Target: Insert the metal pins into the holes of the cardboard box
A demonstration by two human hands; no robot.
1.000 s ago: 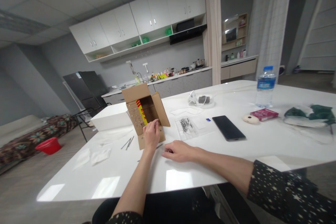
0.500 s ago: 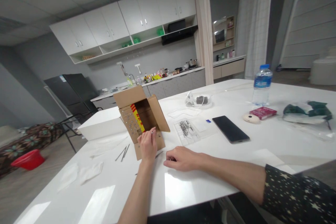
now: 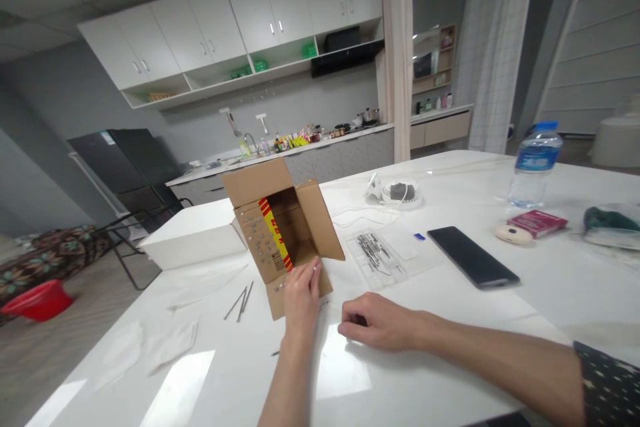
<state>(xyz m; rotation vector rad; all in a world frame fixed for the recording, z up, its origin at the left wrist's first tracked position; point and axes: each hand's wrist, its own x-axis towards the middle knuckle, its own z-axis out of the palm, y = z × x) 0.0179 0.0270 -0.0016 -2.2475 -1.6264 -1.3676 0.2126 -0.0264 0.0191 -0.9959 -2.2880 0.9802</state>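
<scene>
Your left hand (image 3: 301, 293) pinched a nail (image 3: 316, 267) at the cardboard box (image 3: 280, 233) mid-surface; several nails already studded its left flap. Your right hand (image 3: 376, 321) rested curled, its grip unclear. Loose nails (image 3: 242, 300) left of the box remained.

I see grey walls with white cabinets (image 3: 240, 27) above a cluttered kitchen counter (image 3: 310, 147), a black fridge (image 3: 125, 167) far left of my fingers, a pale curtain (image 3: 397, 53) beyond, and a glossy white desk (image 3: 450, 320).
</scene>
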